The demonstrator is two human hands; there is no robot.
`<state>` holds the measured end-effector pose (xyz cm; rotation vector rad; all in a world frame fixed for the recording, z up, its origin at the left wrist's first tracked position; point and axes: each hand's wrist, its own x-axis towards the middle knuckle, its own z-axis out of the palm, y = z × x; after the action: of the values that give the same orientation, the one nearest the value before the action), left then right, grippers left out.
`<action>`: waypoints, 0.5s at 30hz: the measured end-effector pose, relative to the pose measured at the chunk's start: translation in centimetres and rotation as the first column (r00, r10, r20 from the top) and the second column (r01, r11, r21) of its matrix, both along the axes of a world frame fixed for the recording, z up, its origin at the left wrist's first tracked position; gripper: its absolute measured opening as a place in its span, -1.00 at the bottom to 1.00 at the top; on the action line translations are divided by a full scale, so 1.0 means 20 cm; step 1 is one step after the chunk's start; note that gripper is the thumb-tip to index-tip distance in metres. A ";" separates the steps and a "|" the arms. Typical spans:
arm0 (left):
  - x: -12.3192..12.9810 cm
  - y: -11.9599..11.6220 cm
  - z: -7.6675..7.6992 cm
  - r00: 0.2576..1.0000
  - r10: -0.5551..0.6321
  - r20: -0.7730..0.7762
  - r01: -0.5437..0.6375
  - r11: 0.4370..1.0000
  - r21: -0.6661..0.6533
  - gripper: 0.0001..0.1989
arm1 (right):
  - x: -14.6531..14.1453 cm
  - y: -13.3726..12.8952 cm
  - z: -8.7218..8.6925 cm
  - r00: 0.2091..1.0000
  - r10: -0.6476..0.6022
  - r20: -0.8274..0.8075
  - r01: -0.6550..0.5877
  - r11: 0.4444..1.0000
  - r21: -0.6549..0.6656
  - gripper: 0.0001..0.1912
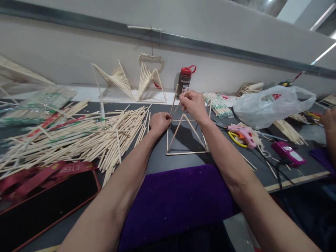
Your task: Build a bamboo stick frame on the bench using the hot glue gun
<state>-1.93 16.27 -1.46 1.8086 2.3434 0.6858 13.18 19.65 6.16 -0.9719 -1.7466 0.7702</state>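
While loose sticks (123, 129) lie heaped at left, the left hand (160, 121) clamps its fingertips on 1 near-upright stick (174, 99) at the rear left corner of the stick frame (187, 153) on the grey tabletop (156, 163). The right hand (193, 103), apart from the left, pinches 1 slanting stick (176, 109). Farther right lies 1 pink glue gun (244, 135).

Wearer's two hands (159, 122) (194, 105), one bottle (184, 81)

The triangular wooden-stick frame (188, 153) is uniform pale cream; the flat counter (157, 163), plain dark grey. Front edge: soft purple cloth (181, 199), white-specked. Rear edge: cylindrical dark bottle (181, 80), red cap (186, 71), blurred label (185, 89) apparently white. Front edge, left: rectangular black-screened phone (57, 204), red-orange case (99, 185).
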 end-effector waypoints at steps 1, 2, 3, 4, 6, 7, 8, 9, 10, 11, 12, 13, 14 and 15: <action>0.00 0.00 0.00 1.000 -0.001 -0.001 0.001 1.000 -0.004 -0.70 | 0.00 0.00 0.00 1.000 -0.008 0.000 0.008 1.000 0.022 -0.87; 0.00 0.00 0.01 1.000 -0.001 -0.002 0.001 1.000 -0.010 -0.70 | 0.01 0.01 0.00 1.000 -0.016 0.000 0.016 0.999 0.038 -0.87; 0.00 0.00 0.01 1.000 -0.001 -0.003 0.001 1.000 -0.015 -0.71 | 0.01 0.01 0.00 1.000 -0.026 -0.003 0.027 0.998 0.050 -0.87; 0.00 0.00 0.01 1.000 -0.003 -0.004 0.003 1.000 -0.018 -0.71 | 0.01 0.01 0.01 0.999 -0.038 -0.010 0.038 0.998 0.059 -0.88; 0.00 0.00 0.01 1.000 -0.012 -0.008 0.012 1.000 -0.015 -0.71 | 0.02 0.02 0.01 0.998 -0.055 -0.028 0.057 0.996 0.071 -0.90; 0.00 0.00 0.01 1.000 -0.014 -0.010 0.014 1.000 -0.010 -0.71 | 0.02 0.02 0.02 0.998 -0.059 -0.037 0.062 0.995 0.079 -0.90; 0.00 0.00 0.01 1.000 -0.017 -0.012 0.017 1.000 -0.004 -0.71 | 0.02 0.02 0.02 0.997 -0.059 -0.045 0.063 0.994 0.088 -0.90; 0.00 0.00 0.01 1.000 -0.017 -0.011 0.017 1.000 0.002 -0.71 | 0.03 0.02 0.03 0.997 -0.058 -0.054 0.063 0.993 0.097 -0.89; 0.00 0.00 0.00 1.000 -0.016 -0.010 0.016 1.000 0.006 -0.71 | 0.03 0.01 0.03 0.996 -0.055 -0.065 0.061 0.993 0.102 -0.88; 0.00 0.00 0.00 1.000 -0.014 -0.008 0.014 1.000 0.008 -0.70 | 0.03 0.01 0.03 0.996 -0.050 -0.078 0.058 0.993 0.106 -0.86; 0.00 0.00 0.00 1.000 -0.014 -0.008 0.014 1.000 0.007 -0.70 | 0.03 0.01 0.04 0.995 -0.046 -0.092 0.056 0.993 0.108 -0.84; 0.00 0.00 0.00 1.000 -0.014 -0.009 0.014 1.000 0.005 -0.70 | 0.03 0.01 0.04 0.994 -0.043 -0.105 0.054 0.993 0.109 -0.81; 0.00 0.00 0.00 1.000 -0.015 -0.012 0.015 1.000 0.003 -0.70 | 0.03 0.01 0.04 0.993 -0.039 -0.115 0.051 0.993 0.107 -0.79; 0.00 0.00 0.00 1.000 -0.014 -0.016 0.014 1.000 0.002 -0.70 | 0.03 0.01 0.05 0.992 -0.034 -0.125 0.047 0.994 0.103 -0.76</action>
<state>-1.95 16.23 -1.40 1.8359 2.3385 0.6746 13.78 19.86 7.07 -0.8678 -1.6398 0.6899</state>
